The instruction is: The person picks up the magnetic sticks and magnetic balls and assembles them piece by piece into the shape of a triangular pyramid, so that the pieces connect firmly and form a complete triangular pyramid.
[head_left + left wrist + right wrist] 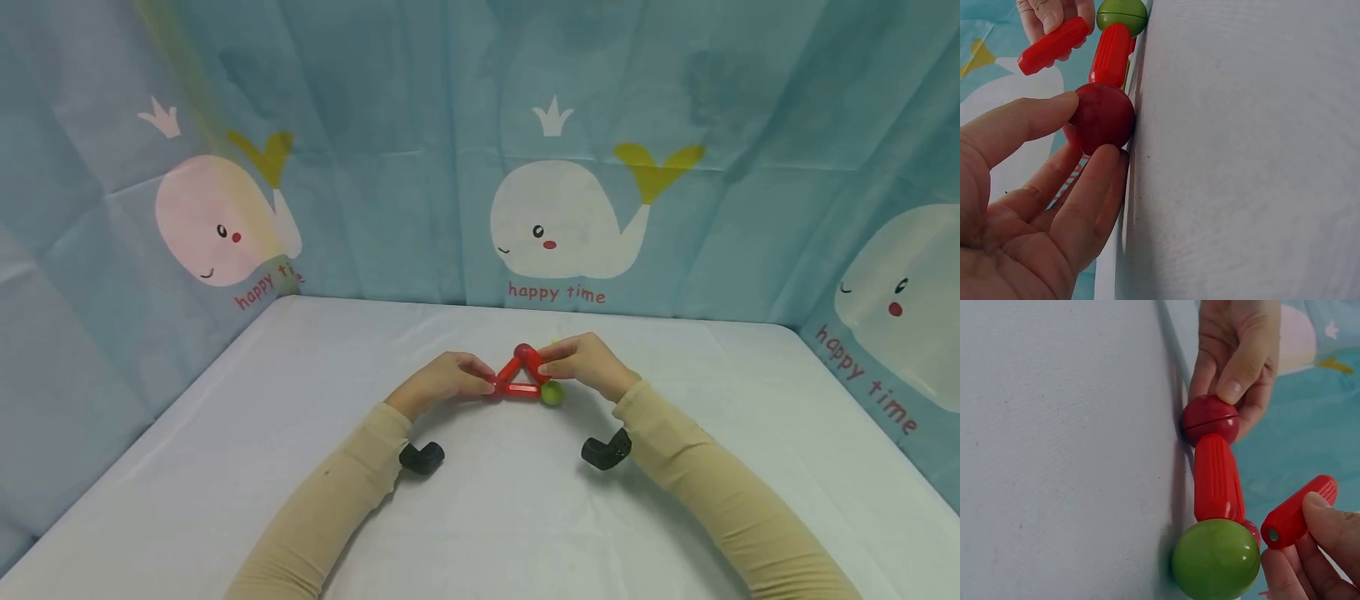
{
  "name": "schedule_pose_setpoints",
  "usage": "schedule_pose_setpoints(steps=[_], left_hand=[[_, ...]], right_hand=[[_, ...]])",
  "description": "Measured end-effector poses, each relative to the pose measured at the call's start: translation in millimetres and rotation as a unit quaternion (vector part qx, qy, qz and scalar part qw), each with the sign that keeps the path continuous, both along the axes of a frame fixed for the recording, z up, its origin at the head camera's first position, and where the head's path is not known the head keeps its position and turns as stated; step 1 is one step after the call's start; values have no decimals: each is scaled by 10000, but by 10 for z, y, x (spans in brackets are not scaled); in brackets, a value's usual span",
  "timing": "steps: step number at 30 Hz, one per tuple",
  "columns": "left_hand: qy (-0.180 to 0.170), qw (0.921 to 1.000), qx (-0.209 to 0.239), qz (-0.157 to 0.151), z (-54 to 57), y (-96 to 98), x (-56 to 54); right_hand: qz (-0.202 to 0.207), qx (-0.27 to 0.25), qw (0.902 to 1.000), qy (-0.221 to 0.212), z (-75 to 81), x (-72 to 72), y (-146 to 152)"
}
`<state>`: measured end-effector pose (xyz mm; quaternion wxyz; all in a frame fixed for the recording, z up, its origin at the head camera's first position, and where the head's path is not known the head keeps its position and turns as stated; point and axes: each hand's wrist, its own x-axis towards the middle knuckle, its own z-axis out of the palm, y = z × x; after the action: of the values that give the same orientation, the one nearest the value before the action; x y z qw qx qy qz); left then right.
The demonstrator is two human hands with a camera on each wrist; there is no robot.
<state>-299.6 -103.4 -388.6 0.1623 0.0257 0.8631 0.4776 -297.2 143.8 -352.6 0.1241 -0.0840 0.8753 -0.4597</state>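
Note:
My left hand (pixel 446 382) holds a dark red ball (pixel 1104 119) between thumb and fingertips, close over the table. A red ribbed rod (pixel 1215 478) runs from that ball to a green ball (pixel 1216 559). Another red rod (pixel 510 369) slants from the held ball to a second red ball (pixel 522 352) farther back. My right hand (pixel 588 365) pinches a loose red rod (pixel 1294 514) with a small metallic disc in its end. In the head view this rod lies along the third side of the triangle; in the right wrist view it stands apart from the green ball.
A white-covered table (pixel 510 517) spreads under both forearms. Small yellow-green bits (pixel 556 341) peek out behind the right hand. Black wrist devices (pixel 422 458) sit under the sleeves. A blue curtain (pixel 390 225) with whale prints hangs behind the table.

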Motion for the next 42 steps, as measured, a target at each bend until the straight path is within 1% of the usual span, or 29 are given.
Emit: schedule_pose_setpoints(steps=[10, 17, 25, 35, 42], left_hand=[[-26, 10000, -63, 16, 18, 4, 16], [-41, 9999, -40, 100, 23, 19, 15], [-17, 10000, -48, -22, 17, 0, 19], [-88, 9999, -77, -36, 18, 5, 10], [-133, 9998, -84, -104, 24, -3, 22]], right_hand=[[-184, 29, 9997, -131, -29, -4, -12], [-110, 117, 9998, -116, -56, -16, -9], [24, 256, 9996, -67, -54, -32, -10], [31, 398, 9992, -74, -93, -33, 65], [-71, 710, 9962, -504, -144, 15, 125]])
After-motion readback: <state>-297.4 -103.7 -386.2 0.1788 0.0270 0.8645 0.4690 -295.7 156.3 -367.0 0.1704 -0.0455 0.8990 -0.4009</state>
